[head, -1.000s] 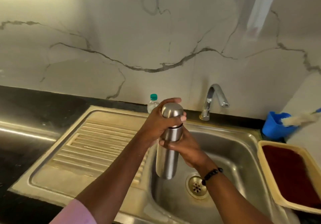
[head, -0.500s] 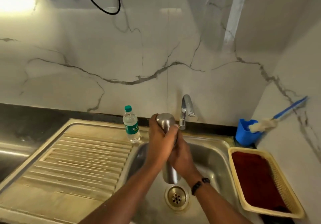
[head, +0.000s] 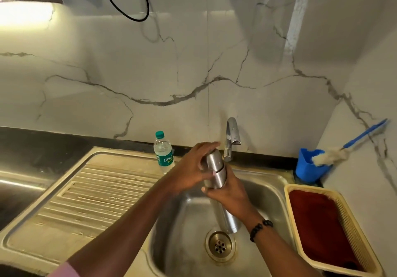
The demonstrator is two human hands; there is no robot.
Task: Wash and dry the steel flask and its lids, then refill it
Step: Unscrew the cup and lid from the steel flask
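Observation:
The steel flask is held tilted over the sink basin, its base near the drain. Its steel lid is on top, with a thin gap line below it. My left hand grips the lid from the left, fingers curled over its top. My right hand grips the flask body just under the lid. No water runs from the tap.
A small plastic water bottle stands at the back of the ribbed drainboard. A blue cup with a bottle brush sits at the back right. A yellow basket with a dark red cloth lies right of the basin.
The flask has tilted so its top leans left and back, and its base swung right over the drain. My left hand has turned round the lid. The view has tilted up.

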